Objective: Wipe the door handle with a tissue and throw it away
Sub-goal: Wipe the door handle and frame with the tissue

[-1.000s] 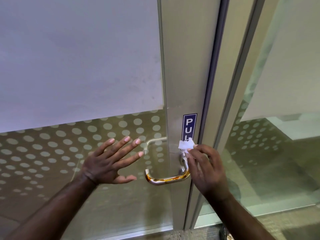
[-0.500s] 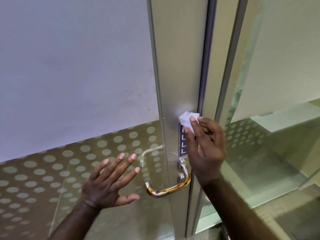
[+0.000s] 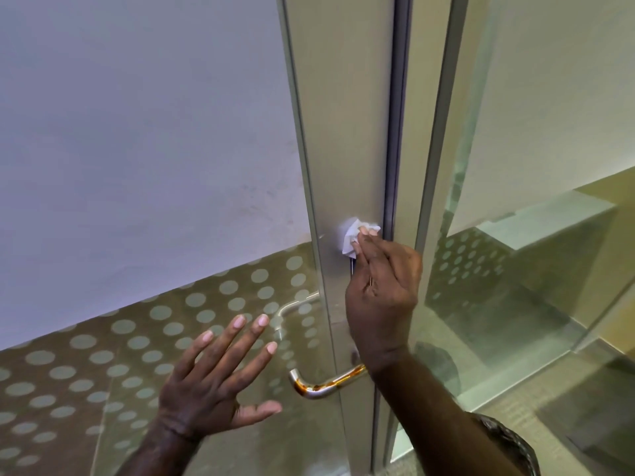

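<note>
Right hand pinches tissue against metal door frame, above handle. Left hand spread, empty, possibly touching dotted glass.

no readable text, sign behind hand

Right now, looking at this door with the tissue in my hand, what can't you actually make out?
- Head view: the door sign behind the right hand; only a thin edge of it shows.
- Head view: where the handle joins the door, covered by the right wrist.
- Head view: whether the tissue is dirty; too small and crumpled.
- Head view: any bin; none is in frame.
- Head view: whether the left hand touches the glass.
</note>
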Demonstrator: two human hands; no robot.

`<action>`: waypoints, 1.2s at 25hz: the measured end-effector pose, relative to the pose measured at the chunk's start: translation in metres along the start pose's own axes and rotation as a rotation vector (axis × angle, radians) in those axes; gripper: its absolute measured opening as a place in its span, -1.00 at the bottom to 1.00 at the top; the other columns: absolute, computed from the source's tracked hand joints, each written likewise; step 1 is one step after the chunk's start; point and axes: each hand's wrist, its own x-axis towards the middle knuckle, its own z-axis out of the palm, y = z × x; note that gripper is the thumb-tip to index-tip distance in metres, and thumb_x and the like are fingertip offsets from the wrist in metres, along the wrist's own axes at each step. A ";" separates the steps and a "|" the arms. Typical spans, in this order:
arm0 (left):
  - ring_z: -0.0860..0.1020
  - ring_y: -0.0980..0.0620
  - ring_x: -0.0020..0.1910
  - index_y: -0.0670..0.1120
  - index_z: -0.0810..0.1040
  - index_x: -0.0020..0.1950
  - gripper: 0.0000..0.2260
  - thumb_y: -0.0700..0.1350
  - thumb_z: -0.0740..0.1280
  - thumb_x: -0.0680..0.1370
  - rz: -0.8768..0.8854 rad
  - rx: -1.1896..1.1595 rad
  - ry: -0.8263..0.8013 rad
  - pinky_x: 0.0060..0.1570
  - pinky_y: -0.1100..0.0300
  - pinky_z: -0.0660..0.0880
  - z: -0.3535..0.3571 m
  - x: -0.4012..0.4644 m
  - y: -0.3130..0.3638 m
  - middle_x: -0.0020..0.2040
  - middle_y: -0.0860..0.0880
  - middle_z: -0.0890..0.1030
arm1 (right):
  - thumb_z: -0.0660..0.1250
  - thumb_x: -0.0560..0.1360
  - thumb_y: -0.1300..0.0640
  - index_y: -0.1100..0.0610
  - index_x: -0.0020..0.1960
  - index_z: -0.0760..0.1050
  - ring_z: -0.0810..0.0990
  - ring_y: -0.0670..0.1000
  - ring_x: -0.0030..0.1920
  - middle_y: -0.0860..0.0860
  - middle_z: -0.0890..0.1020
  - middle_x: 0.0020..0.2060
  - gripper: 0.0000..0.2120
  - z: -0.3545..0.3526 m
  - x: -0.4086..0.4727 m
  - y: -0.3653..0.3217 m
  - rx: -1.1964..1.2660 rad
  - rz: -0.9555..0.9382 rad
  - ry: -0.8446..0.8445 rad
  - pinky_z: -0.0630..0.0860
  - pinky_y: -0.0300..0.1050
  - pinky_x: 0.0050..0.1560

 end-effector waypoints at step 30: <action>0.33 -0.10 0.49 -0.05 0.43 0.38 -0.26 0.50 0.13 0.47 0.000 0.009 -0.010 0.40 -0.01 0.19 0.005 -0.004 0.001 0.36 -0.09 0.53 | 0.34 0.53 0.35 0.35 0.13 0.58 0.63 0.15 -0.05 0.21 0.66 0.01 -0.81 -0.001 -0.011 0.010 0.036 -0.306 -0.234 0.54 -0.04 0.05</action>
